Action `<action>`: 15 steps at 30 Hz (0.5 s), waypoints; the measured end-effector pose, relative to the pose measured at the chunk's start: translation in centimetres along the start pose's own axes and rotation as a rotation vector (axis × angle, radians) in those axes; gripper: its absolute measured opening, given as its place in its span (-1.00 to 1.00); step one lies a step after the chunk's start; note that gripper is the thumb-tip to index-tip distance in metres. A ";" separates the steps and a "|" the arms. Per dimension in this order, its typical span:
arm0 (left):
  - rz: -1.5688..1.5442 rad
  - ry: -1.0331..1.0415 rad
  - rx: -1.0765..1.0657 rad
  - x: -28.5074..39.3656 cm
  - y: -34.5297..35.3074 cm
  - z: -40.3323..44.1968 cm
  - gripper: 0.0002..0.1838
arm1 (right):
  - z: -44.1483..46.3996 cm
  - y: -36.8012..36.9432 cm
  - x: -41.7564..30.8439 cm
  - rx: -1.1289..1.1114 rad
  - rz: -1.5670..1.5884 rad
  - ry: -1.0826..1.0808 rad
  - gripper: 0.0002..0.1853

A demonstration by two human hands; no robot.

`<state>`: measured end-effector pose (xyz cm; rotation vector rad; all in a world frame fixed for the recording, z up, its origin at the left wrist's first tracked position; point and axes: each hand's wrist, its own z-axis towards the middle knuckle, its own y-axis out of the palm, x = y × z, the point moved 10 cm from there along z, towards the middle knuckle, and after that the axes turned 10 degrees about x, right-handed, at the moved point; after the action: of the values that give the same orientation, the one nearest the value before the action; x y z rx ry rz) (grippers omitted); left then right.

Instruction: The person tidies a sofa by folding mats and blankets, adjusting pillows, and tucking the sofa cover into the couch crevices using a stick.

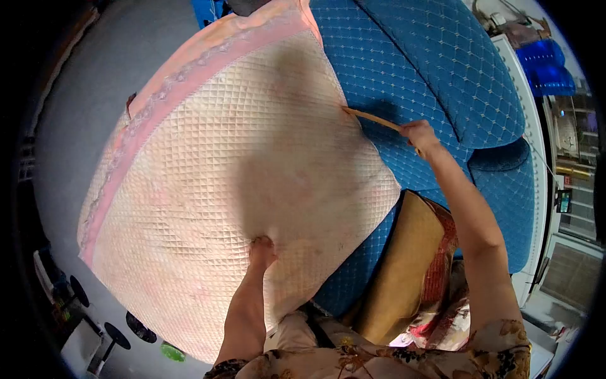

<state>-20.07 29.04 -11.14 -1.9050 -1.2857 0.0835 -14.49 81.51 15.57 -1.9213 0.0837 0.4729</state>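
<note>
A large cream quilted cover [189,170] with a pink lace-trimmed border [132,129] spreads across the left and middle of the view. My left hand [262,251] is closed on the cover's lower middle, with the fabric drawn in around the fingers. At the right, my right hand [419,136] grips a thin wooden stick [379,120], whose far end touches the cover's right edge. Under and beside that edge is a blue patterned sofa [410,69].
A rolled tan mat [401,265] and red patterned fabric [435,275] lie at the lower right. Blue plastic containers [546,69] are at the upper right. Grey floor [76,126] shows at the left, with a green object [172,352] at the bottom.
</note>
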 end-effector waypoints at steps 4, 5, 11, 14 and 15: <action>0.064 0.016 -0.039 -0.4 0.1 0.3 -0.41 | 3.7 4.3 1.3 0.105 -0.180 -0.039 -0.72; 0.088 0.037 -0.068 -0.4 0.5 0.0 -0.38 | 5.5 5.7 1.1 0.066 -0.209 -0.180 -0.74; -0.087 -0.062 -0.024 -2.7 2.4 0.8 -0.29 | 3.0 4.6 2.6 -0.027 -0.046 -0.303 -0.72; -0.062 -0.032 -0.012 -2.7 2.6 0.9 -0.31 | -1.0 0.7 3.6 -0.026 0.051 -0.135 -0.70; -0.064 -0.026 0.008 -2.7 2.5 0.8 -0.33 | -2.9 -0.9 2.9 -0.015 0.124 -0.103 -0.70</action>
<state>-19.90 27.05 -14.28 -1.8595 -1.3609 0.0802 -10.78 79.71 16.22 -1.9099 0.1334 0.6569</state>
